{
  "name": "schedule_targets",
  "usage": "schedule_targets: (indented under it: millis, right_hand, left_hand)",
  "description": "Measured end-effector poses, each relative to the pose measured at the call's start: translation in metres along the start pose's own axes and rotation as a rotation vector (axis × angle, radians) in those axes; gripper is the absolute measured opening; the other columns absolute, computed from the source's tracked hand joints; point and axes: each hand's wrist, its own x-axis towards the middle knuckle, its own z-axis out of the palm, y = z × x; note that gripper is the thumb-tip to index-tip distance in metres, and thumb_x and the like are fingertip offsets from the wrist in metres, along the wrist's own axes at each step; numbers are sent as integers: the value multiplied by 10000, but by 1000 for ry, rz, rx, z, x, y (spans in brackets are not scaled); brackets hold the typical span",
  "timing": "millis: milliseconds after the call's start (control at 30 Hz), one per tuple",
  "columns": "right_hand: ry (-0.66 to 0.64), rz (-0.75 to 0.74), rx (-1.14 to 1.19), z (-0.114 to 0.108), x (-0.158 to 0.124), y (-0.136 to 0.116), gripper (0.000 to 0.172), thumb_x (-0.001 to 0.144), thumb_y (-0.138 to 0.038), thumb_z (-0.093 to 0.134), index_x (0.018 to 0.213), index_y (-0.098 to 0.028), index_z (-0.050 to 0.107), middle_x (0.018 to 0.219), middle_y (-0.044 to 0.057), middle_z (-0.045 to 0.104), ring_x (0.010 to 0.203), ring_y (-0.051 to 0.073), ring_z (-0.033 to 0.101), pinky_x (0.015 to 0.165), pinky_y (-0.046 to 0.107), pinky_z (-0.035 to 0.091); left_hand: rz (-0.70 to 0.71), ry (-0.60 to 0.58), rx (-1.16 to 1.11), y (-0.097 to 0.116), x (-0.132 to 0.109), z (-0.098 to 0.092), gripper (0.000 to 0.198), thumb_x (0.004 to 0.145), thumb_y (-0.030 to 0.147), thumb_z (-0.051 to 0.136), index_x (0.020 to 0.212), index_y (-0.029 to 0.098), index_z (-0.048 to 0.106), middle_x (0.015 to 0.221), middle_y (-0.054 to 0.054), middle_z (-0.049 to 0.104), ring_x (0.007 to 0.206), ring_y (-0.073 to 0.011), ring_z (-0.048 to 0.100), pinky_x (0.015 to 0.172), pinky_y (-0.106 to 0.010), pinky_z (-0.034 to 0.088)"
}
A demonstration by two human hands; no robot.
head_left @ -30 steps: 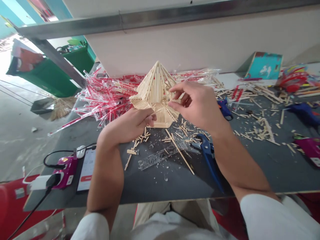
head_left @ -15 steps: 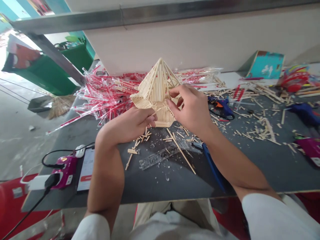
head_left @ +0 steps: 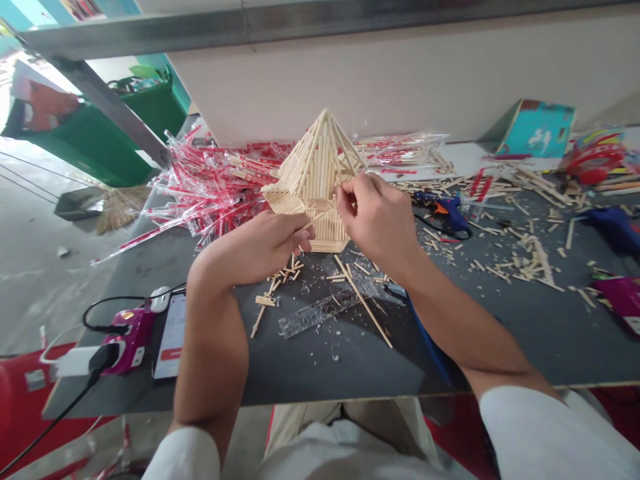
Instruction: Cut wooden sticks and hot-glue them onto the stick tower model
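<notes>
The right hand [head_left: 383,220] had its thumb and fingertips drawn together at the right side of a pointed stick model [head_left: 320,170]; whether they pinched a loose piece could not be told. The left hand [head_left: 273,243], fingers curled, was at the model's lower left, its exact grip unclear. The model stood upright at the centre of the frame on a dark worktop [head_left: 310,380]. Below it lay stick offcuts, a clear ruler [head_left: 320,312] and a long stick [head_left: 364,303]. A blue glue gun [head_left: 450,212] lay right of the right hand. Red-and-clear wrappers [head_left: 215,180] were heaped behind the left hand; a phone [head_left: 171,340] and magenta power block [head_left: 131,337] occupied the lower left, a green bin [head_left: 95,143] the upper left.
</notes>
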Motion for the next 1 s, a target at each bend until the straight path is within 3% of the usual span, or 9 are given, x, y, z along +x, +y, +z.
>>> schedule_targets:
  millis: [300,533,667,867,1000]
  right_hand:
    - [24,-1,106,-2,3,10,162,1020,-192,480,967,-143,626,872,98,697,767,194,653,703,349,488]
    - [43,-15,279,-8,3,16,93,983,-154,523,1044,-173,591,1002,83,673,831,172,654,754,342,530]
    - [13,-43,256,-6,0,11,232,920,-102,573,1137,-181,550,1122,93,616,872,178,644,723,332,538]
    - [66,-150,149,0,-4,8,293,980,-49,431,1221,-178,535,1089,89,645,1023,220,636,853,384,547]
    - [0,-213,104,-10,-5,10,335,992,-43,416,1260,-187,557,1127,99,668,1082,233,629,924,407,535]
  left_hand:
    - [31,52,-72,1,8,4,263,1018,186,398,906,174,635,935,-15,753,881,-133,701,807,-267,476]
    - [46,85,-75,-1,11,5,264,1022,192,397,908,177,635,903,-4,742,840,-122,692,781,-260,474]
    - [38,81,-59,1,10,4,252,1019,198,416,887,178,630,896,-1,752,845,-121,695,779,-256,472]
    - [29,74,-65,3,7,3,242,1013,190,401,913,172,621,929,-14,760,862,-124,703,789,-252,488]
    - [34,71,-57,3,7,1,252,1006,193,392,901,173,621,929,-21,764,867,-133,705,794,-257,496]
